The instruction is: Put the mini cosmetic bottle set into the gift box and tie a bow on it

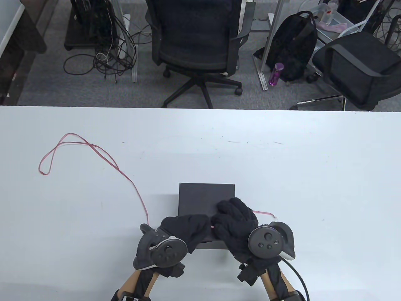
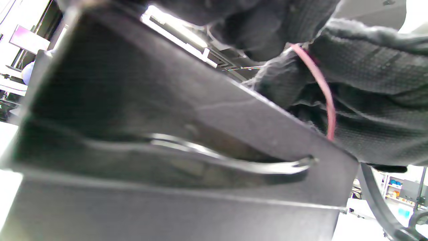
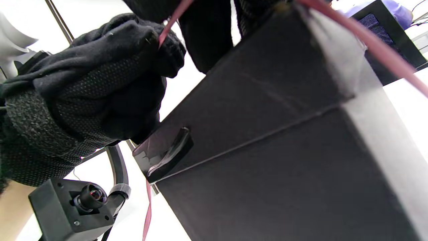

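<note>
A black gift box [image 1: 203, 196] sits closed near the table's front edge, and the bottle set is not visible. A thin red ribbon [image 1: 94, 147] loops at the far left, runs to the box's left side and comes out again at its right. Both gloved hands rest on the near part of the lid. My left hand [image 1: 188, 227] pinches the ribbon at its fingertips, as the right wrist view shows on the left hand [image 3: 93, 87]. My right hand [image 1: 233, 216] holds the ribbon [image 2: 329, 110] across its curled fingers. Another ribbon [image 3: 384, 50] strand crosses the box [image 3: 284, 134] corner.
The white table [image 1: 313, 172] stretches wide around the box. Beyond its far edge stand a black office chair [image 1: 194, 40], a second chair [image 1: 357, 69], a backpack [image 1: 291, 47] and floor cables [image 1: 103, 56].
</note>
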Action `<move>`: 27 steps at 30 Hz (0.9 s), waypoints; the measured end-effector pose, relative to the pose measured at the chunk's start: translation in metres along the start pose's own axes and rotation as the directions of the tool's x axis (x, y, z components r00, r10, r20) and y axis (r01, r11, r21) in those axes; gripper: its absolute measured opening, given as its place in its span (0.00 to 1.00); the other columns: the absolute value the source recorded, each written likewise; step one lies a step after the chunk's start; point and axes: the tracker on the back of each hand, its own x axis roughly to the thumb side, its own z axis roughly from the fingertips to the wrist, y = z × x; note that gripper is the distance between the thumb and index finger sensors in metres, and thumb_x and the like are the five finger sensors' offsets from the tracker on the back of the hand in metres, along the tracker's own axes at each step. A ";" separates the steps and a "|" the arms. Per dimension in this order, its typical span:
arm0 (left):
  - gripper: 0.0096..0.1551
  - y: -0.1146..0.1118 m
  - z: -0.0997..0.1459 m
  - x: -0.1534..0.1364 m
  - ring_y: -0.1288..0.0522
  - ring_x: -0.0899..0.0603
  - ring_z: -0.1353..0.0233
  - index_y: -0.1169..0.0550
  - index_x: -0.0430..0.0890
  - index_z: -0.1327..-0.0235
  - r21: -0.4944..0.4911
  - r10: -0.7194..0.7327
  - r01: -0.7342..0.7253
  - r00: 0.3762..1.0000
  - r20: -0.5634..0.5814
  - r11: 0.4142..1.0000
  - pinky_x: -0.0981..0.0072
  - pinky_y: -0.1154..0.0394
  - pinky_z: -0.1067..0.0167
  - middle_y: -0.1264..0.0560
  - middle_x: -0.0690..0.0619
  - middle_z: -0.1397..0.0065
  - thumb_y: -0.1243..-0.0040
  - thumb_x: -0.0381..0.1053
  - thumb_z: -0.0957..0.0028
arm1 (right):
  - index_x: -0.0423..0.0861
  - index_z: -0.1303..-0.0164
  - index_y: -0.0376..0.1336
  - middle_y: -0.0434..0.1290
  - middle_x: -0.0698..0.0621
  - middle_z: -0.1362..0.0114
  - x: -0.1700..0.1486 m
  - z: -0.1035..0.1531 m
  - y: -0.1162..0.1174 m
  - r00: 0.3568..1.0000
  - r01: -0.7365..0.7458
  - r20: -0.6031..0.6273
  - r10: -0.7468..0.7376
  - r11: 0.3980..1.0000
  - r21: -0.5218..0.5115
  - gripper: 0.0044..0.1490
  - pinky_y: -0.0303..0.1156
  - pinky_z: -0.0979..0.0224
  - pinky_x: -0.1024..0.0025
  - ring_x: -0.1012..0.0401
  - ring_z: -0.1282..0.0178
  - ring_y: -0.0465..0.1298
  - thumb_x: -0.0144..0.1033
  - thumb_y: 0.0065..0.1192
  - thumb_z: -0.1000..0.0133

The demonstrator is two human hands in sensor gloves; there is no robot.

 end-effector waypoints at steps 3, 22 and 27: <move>0.22 0.000 0.000 0.000 0.22 0.57 0.75 0.20 0.54 0.44 0.001 0.004 -0.004 1.000 0.000 1.000 0.65 0.17 0.66 0.20 0.67 0.62 0.45 0.64 0.43 | 0.31 0.39 0.68 0.58 0.26 0.19 0.002 0.000 -0.002 1.000 -0.007 0.016 0.007 1.000 -0.005 0.27 0.45 0.34 0.18 0.26 0.23 0.47 0.37 0.49 0.35; 0.22 0.013 0.001 -0.025 0.22 0.57 0.75 0.19 0.54 0.45 0.012 -0.102 0.103 0.989 -0.108 0.995 0.64 0.17 0.66 0.20 0.67 0.63 0.44 0.65 0.44 | 0.35 0.43 0.70 0.75 0.34 0.35 0.003 0.007 -0.027 0.966 -0.257 -0.039 0.255 0.962 -0.095 0.24 0.79 0.64 0.70 0.66 0.70 0.77 0.34 0.52 0.39; 0.22 0.016 0.002 -0.040 0.22 0.57 0.75 0.19 0.54 0.45 -0.004 -0.107 0.108 0.981 -0.161 0.994 0.64 0.17 0.66 0.20 0.66 0.63 0.43 0.65 0.44 | 0.36 0.43 0.70 0.75 0.35 0.36 -0.005 0.010 -0.035 0.931 -0.361 -0.093 0.353 0.927 -0.104 0.23 0.78 0.65 0.71 0.66 0.71 0.77 0.35 0.52 0.39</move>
